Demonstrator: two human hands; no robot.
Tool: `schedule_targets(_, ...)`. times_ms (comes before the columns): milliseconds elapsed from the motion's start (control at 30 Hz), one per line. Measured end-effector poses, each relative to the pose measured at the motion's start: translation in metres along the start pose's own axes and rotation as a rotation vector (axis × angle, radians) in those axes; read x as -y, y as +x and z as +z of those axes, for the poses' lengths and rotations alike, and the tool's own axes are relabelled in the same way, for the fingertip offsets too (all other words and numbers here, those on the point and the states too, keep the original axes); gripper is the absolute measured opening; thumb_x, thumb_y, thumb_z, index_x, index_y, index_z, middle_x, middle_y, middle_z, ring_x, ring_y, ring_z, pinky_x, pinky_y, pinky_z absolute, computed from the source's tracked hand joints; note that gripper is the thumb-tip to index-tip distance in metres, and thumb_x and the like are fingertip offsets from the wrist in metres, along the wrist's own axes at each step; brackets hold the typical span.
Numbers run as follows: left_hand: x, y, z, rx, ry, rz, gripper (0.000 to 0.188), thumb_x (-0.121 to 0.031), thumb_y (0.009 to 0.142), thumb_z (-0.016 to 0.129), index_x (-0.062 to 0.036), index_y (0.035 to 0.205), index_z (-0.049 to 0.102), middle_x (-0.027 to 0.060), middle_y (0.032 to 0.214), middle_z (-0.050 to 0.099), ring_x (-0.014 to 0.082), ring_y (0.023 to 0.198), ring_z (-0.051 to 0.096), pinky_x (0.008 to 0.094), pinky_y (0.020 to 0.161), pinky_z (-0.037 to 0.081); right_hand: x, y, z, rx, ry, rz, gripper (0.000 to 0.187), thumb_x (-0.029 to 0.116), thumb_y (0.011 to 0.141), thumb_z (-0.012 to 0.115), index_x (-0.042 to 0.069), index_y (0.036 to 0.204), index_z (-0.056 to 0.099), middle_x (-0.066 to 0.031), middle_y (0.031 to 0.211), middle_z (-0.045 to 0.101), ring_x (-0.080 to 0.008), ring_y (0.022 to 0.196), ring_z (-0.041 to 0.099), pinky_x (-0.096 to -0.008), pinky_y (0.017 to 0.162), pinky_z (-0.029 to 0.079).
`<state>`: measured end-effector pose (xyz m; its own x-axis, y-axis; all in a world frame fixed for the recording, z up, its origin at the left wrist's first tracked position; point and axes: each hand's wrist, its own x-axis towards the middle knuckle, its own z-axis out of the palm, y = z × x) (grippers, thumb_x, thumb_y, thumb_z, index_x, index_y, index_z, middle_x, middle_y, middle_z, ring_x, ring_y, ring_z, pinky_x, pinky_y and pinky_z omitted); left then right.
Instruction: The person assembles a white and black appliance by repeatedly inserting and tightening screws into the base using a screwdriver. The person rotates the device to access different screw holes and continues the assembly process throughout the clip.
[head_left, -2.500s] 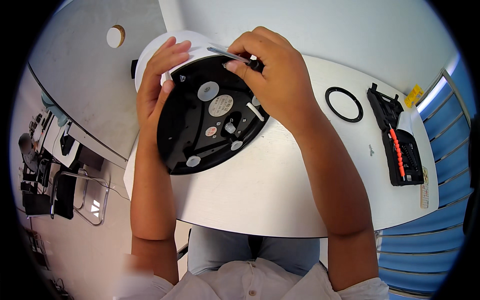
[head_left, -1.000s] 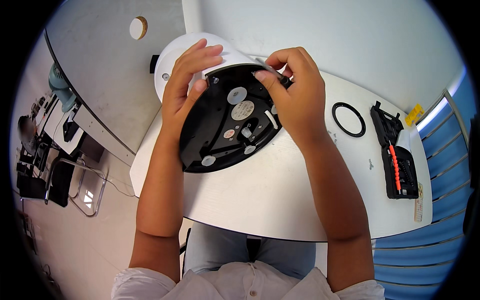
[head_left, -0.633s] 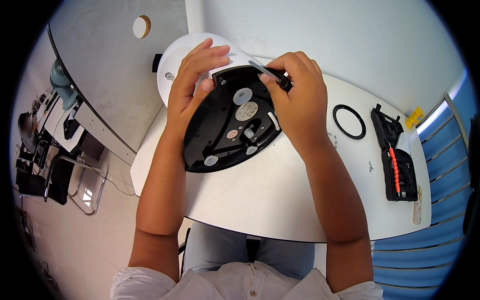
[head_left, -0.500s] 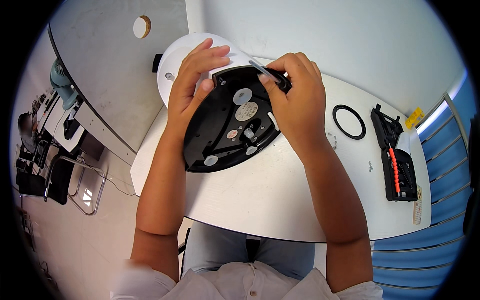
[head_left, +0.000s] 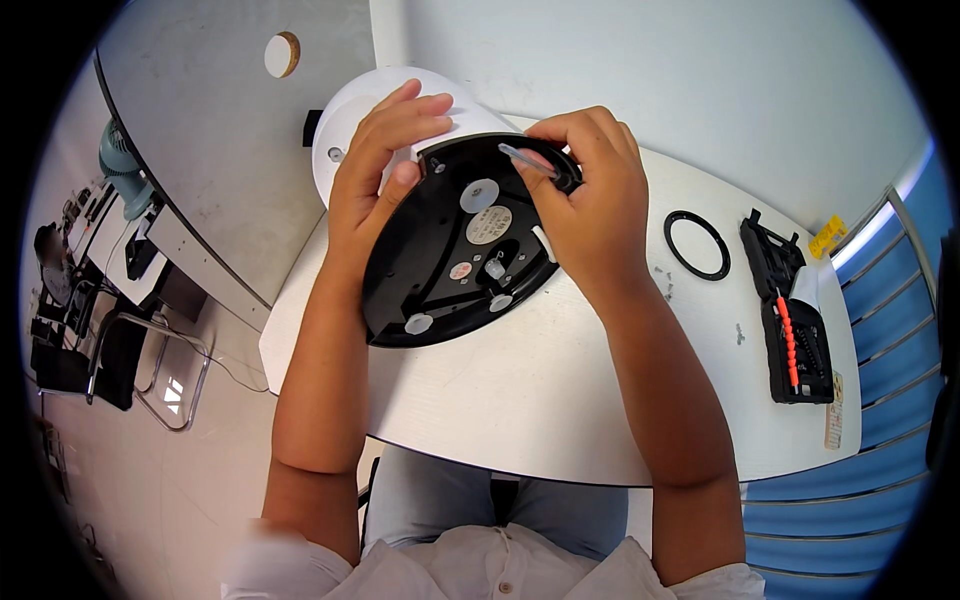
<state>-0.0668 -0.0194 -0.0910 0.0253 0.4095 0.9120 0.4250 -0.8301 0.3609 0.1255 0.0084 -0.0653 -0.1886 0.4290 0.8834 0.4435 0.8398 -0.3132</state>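
Note:
A white rounded appliance (head_left: 349,115) lies tipped on the table, its black base (head_left: 400,275) turned toward me. Round pale suction-cup feet (head_left: 480,196) and labels show on that base. My left hand (head_left: 375,170) steadies the appliance, with spread fingers on the white body and the thumb at the base's edge. At the base's far right corner, my right hand (head_left: 600,200) is closed around a thin grey-bladed tool (head_left: 525,160). The blade points left over the base; the fingers hide most of the handle. A short white piece (head_left: 543,244) sits at the rim beside my right wrist.
On the white table (head_left: 480,410), a black ring (head_left: 697,245) and several small screws (head_left: 740,334) lie to the right. Beyond them is an open black tool case (head_left: 790,350) holding an orange flexible shaft (head_left: 789,335). Metal railings (head_left: 900,350) stand behind the table's right edge.
The grey tool's blade has swung lower and now lies across the base's inner side. The appliance has shifted very slightly left, and my left hand with it.

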Motion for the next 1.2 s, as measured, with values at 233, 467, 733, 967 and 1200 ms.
schedule_targets(233, -0.003, 0.001, 0.0, 0.0, -0.015, -0.015, 0.035, -0.035, 0.094, 0.048, -0.0103, 0.112, 0.066, 0.0084, 0.126, 0.06, 0.0329, 0.135, 0.038, 0.0454, 0.111, 0.028, 0.002, 0.001, -0.003, 0.001, 0.012, -0.019, 0.016, 0.01, 0.074, 0.073, 0.01, 0.088, 0.064, -0.0021, 0.085, 0.057, -0.0226, 0.079, 0.053, -0.0337, 0.065, 0.045)
schedule_targets(467, -0.001, 0.001, -0.002, 0.002, 0.007, -0.019, 0.036, -0.036, 0.094, 0.048, -0.0106, 0.112, 0.066, 0.0075, 0.126, 0.06, 0.0319, 0.134, 0.038, 0.0452, 0.111, 0.027, 0.002, 0.001, -0.003, -0.006, -0.001, -0.016, 0.017, 0.01, 0.073, 0.073, 0.009, 0.088, 0.065, -0.0024, 0.086, 0.057, -0.0228, 0.079, 0.053, -0.0338, 0.064, 0.045)
schedule_targets(733, 0.0, 0.0, -0.001, -0.003, 0.003, -0.014, 0.035, -0.036, 0.094, 0.048, -0.0112, 0.112, 0.066, 0.0074, 0.126, 0.06, 0.0315, 0.134, 0.039, 0.0452, 0.111, 0.027, 0.001, 0.001, -0.003, -0.04, -0.043, -0.074, 0.018, 0.011, 0.073, 0.073, 0.009, 0.089, 0.065, -0.0026, 0.087, 0.057, -0.0226, 0.08, 0.053, -0.0339, 0.064, 0.045)
schedule_targets(967, 0.0, 0.0, -0.002, -0.002, 0.003, -0.014, 0.035, -0.036, 0.094, 0.048, -0.0112, 0.111, 0.066, 0.0079, 0.126, 0.06, 0.0316, 0.134, 0.039, 0.0453, 0.111, 0.027, 0.003, 0.001, -0.007, -0.035, -0.023, -0.065, 0.019, 0.011, 0.074, 0.073, 0.008, 0.09, 0.065, -0.0035, 0.086, 0.057, -0.0223, 0.08, 0.054, -0.0332, 0.064, 0.046)
schedule_targets(1200, -0.001, 0.001, -0.003, 0.004, 0.022, -0.006, 0.039, -0.04, 0.094, 0.047, -0.0105, 0.111, 0.066, 0.009, 0.125, 0.06, 0.0327, 0.133, 0.04, 0.0455, 0.11, 0.028, 0.009, 0.015, -0.042, -0.312, 0.501, -0.098, 0.036, 0.031, 0.098, 0.049, -0.003, 0.1, 0.06, -0.0069, 0.074, 0.064, -0.0105, 0.064, 0.057, -0.0228, 0.06, 0.044)
